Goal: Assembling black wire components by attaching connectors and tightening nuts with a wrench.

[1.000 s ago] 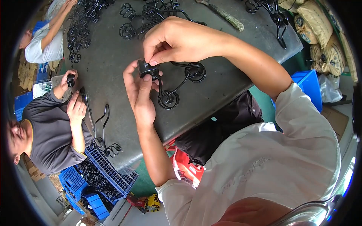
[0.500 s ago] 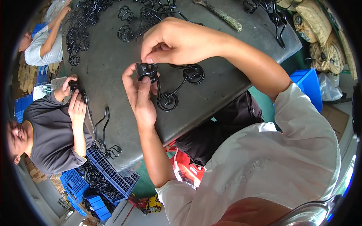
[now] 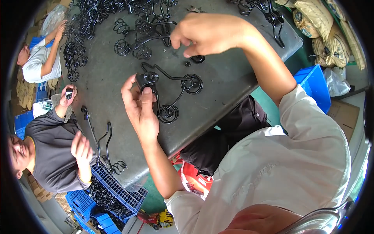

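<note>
Across the smooth, dark tabletop, we have room toward the long near edge. Our right hand hangs above, loosely curled; we cannot tell if it holds anything. Our left hand, beside twin-coiled round wire, pinches a glossy black block.

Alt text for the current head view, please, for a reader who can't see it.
A person's left hand holds a black fitting beside a coiled black wire piece over a dark table; the right hand hovers apart from the fitting. More black wire coils crowd the table's far side. At left, a dark-shirted co-worker holds a small black part.
</note>
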The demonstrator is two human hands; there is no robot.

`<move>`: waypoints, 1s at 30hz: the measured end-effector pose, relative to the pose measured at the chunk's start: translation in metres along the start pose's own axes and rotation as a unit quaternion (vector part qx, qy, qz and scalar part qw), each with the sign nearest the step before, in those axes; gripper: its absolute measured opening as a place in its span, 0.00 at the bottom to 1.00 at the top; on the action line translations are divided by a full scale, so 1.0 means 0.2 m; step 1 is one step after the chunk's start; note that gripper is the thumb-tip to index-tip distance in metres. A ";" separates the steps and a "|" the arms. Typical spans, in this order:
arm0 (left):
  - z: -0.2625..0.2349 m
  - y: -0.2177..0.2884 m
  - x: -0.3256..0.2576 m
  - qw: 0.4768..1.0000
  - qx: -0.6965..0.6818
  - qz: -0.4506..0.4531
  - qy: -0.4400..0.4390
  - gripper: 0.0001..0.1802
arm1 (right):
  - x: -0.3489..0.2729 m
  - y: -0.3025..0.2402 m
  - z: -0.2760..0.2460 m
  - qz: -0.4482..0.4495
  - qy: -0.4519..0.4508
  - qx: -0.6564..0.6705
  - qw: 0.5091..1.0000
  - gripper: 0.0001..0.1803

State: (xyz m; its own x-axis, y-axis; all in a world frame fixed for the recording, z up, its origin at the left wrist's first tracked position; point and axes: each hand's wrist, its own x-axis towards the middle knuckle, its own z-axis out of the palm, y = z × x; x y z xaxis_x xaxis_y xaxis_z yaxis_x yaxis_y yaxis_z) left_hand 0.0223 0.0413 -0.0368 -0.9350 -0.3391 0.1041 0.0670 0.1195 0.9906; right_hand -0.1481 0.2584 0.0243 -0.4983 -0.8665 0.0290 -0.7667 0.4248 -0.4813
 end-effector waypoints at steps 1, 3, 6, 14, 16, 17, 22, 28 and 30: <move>0.00 0.00 0.00 1.000 0.016 0.005 0.003 0.21 | -0.02 0.01 0.05 -0.011 0.019 -0.005 1.000 0.16; 0.01 0.00 0.01 1.000 0.028 0.013 0.003 0.21 | -0.05 0.05 0.14 -0.059 0.061 0.017 0.996 0.16; 0.02 0.03 0.00 0.996 0.083 0.037 -0.002 0.22 | -0.09 0.05 0.21 -0.078 0.070 0.064 0.992 0.16; 0.06 0.04 -0.02 0.987 0.149 0.047 0.025 0.19 | -0.10 0.06 0.32 -0.074 0.071 0.055 0.993 0.15; 0.06 0.04 -0.02 0.986 0.161 0.048 0.026 0.19 | -0.10 0.06 0.33 -0.064 0.052 0.063 0.995 0.14; 0.06 0.04 -0.02 0.983 0.172 0.049 0.028 0.19 | -0.09 0.06 0.32 -0.055 0.033 0.070 0.995 0.13; 0.05 0.06 0.03 0.983 0.175 0.044 0.037 0.19 | -0.04 0.07 0.31 -0.060 0.062 0.095 0.992 0.11; 0.05 0.14 0.00 0.975 0.212 0.052 0.035 0.20 | -0.04 0.03 0.27 -0.110 0.107 0.067 0.986 0.12; 0.05 0.04 0.01 0.973 0.210 0.093 0.036 0.22 | -0.04 0.02 0.30 -0.135 0.199 0.111 0.964 0.12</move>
State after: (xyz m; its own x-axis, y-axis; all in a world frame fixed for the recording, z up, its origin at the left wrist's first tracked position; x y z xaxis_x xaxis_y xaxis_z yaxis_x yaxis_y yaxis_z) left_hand 0.0172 0.0498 -0.0299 -0.8922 -0.3378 0.2998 0.0711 0.5504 0.8319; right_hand -0.1219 0.2512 -0.0303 -0.4422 -0.7499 0.4921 -0.8069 0.0931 -0.5833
